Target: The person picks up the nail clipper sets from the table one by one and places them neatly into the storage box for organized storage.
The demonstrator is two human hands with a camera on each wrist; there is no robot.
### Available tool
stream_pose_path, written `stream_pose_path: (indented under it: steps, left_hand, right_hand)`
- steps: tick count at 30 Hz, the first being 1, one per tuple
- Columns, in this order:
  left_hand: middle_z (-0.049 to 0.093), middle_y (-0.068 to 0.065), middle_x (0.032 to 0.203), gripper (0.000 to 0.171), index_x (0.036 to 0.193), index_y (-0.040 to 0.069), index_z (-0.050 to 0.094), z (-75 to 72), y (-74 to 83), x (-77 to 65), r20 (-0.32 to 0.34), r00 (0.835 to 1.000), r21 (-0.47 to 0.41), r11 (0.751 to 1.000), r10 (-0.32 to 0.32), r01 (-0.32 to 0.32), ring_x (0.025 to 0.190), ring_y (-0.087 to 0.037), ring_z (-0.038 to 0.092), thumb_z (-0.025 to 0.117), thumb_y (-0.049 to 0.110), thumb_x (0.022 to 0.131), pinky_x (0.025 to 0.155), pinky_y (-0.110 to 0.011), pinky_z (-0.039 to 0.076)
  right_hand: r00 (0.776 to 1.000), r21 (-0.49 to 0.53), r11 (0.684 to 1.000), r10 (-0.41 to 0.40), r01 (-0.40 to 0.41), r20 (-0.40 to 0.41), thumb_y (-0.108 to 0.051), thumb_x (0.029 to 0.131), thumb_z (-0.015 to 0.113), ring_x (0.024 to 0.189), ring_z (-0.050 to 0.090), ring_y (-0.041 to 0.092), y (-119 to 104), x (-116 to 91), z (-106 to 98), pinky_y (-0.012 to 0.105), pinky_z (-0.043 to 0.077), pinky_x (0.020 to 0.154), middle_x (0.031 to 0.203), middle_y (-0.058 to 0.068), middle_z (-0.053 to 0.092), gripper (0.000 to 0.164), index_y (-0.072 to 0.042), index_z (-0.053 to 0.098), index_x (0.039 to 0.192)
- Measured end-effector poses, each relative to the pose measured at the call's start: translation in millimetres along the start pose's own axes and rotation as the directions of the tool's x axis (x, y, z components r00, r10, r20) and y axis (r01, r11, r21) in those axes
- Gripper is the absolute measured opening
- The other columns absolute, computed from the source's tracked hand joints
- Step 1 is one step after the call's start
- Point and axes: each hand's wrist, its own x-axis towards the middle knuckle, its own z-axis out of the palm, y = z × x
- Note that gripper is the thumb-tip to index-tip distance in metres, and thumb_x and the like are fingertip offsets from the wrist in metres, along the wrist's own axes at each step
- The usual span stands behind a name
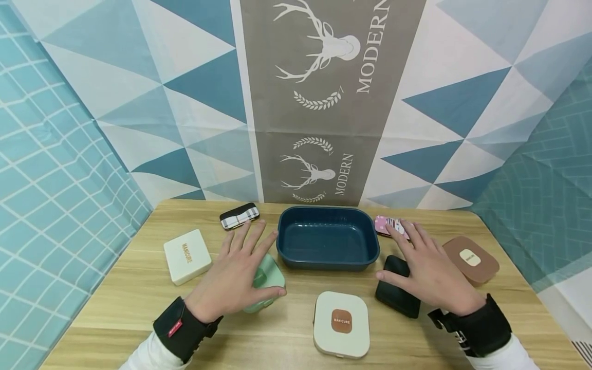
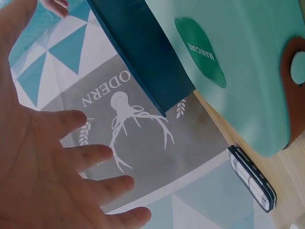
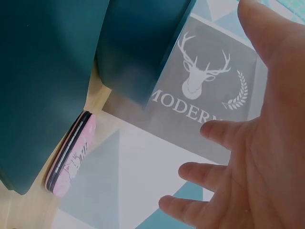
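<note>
My left hand (image 1: 236, 275) hovers with fingers spread over a mint-green manicure case (image 1: 273, 272), partly hiding it. That case, with its dark green leaf label, looms large in the left wrist view. My right hand (image 1: 430, 270) is spread above a dark green-black case (image 1: 398, 288), holding nothing. A pink patterned case (image 1: 386, 225) lies just beyond the right fingertips, partly covered by them. Between the hands stands a navy rectangular basin (image 1: 328, 241) with nothing inside. Behind the left fingers lies a black-and-white plaid case (image 1: 239, 216).
A white manicure box (image 1: 187, 257) sits at the table's left. Front centre holds a cream case (image 1: 341, 325) with a brown label. At the right lies a brown case (image 1: 474, 259). A patterned cloth wall (image 1: 319, 118) rises behind the wooden table (image 1: 120, 308).
</note>
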Motion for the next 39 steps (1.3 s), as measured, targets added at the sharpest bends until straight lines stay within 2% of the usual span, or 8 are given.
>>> stream_pose_path:
  steps: [9,18,26,30,34,39]
  left_hand:
    - [0.021,-0.014,0.175,0.110,0.168,0.018,0.034,-1.6,3.1,0.4,-0.021,0.999,-0.038,0.999,0.030,-0.031,0.160,-0.043,0.016,0.061,0.086,0.086,0.125,-0.065,0.020]
    - [0.022,-0.013,0.175,0.109,0.168,0.019,0.033,-2.5,6.7,1.4,-0.031,0.998,-0.072,0.996,0.056,-0.058,0.161,-0.040,0.017,0.065,0.083,0.086,0.123,-0.064,0.028]
    - [0.027,-0.014,0.173,0.106,0.168,0.020,0.034,-3.2,9.7,0.8,-0.048,0.996,-0.104,0.991,0.075,-0.080,0.160,-0.039,0.020,0.066,0.081,0.087,0.121,-0.064,0.032]
    - [0.024,-0.011,0.175,0.107,0.168,0.021,0.034,-4.1,12.0,0.4,-0.050,0.996,-0.113,0.990,0.080,-0.086,0.159,-0.040,0.023,0.069,0.079,0.086,0.120,-0.064,0.032]
    - [0.019,-0.008,0.176,0.106,0.169,0.024,0.032,-6.5,14.6,0.2,-0.033,0.995,-0.123,0.988,0.091,-0.095,0.159,-0.039,0.022,0.066,0.082,0.087,0.121,-0.063,0.032]
    - [0.017,-0.006,0.177,0.103,0.167,0.024,0.036,-8.4,17.4,-0.1,-0.012,0.994,-0.146,0.984,0.105,-0.106,0.159,-0.039,0.022,0.064,0.082,0.087,0.120,-0.065,0.033]
  right_hand:
    - [1.000,-0.020,1.000,0.000,0.000,-0.012,-0.075,0.095,0.061,0.151,0.023,0.058,8.4,1.0,-4.7,0.080,0.024,0.113,0.170,0.030,0.022,0.104,-0.014,0.024,0.170]
    - [1.000,0.007,1.000,0.012,-0.012,-0.011,-0.070,0.096,0.065,0.150,0.024,0.061,18.8,-0.3,-11.3,0.079,0.026,0.113,0.169,0.032,0.022,0.104,-0.009,0.024,0.170]
    - [0.998,-0.009,1.000,0.011,-0.012,-0.060,-0.066,0.095,0.069,0.146,0.029,0.063,30.5,-1.9,-14.1,0.082,0.031,0.108,0.166,0.033,0.026,0.099,-0.007,0.033,0.165]
    - [0.998,-0.027,0.999,0.030,-0.032,-0.060,-0.067,0.095,0.069,0.146,0.029,0.063,37.9,-1.9,-14.8,0.082,0.031,0.107,0.166,0.034,0.026,0.101,-0.006,0.032,0.166]
    - [0.997,-0.030,0.999,0.035,-0.037,-0.071,-0.064,0.095,0.072,0.144,0.031,0.063,45.6,-2.1,-16.1,0.082,0.032,0.107,0.164,0.036,0.028,0.100,-0.003,0.033,0.165]
    - [0.997,-0.021,0.999,0.048,-0.049,-0.063,-0.060,0.095,0.074,0.143,0.031,0.065,56.8,-3.1,-16.0,0.082,0.032,0.107,0.162,0.038,0.028,0.100,-0.001,0.033,0.164]
